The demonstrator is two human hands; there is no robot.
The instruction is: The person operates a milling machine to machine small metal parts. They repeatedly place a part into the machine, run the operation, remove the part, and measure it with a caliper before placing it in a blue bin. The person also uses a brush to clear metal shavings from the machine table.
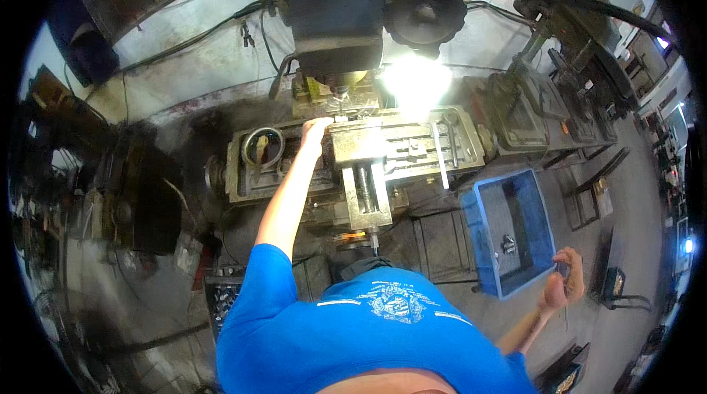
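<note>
My left hand (315,135) reaches forward to the left end of the machine vise (359,145), just below the drill or milling spindle (339,90). Its fingers are pinched together at the vise jaw; what they hold, if anything, is too small to make out. Off to the right, my right hand (563,283) is raised beside the near right corner of a blue plastic crate (480,236). The fingers there are curled in, and whatever lies in them is hidden. A few small metal parts (508,244) lie on the crate's bottom.
The machine table (247,186) carries a round ring-shaped container (264,147) at left and a long flat bar (440,155) at right. A bright lamp (417,85) shines above. A tray of metal pieces (223,298) stands by my left side. More machinery lines both sides.
</note>
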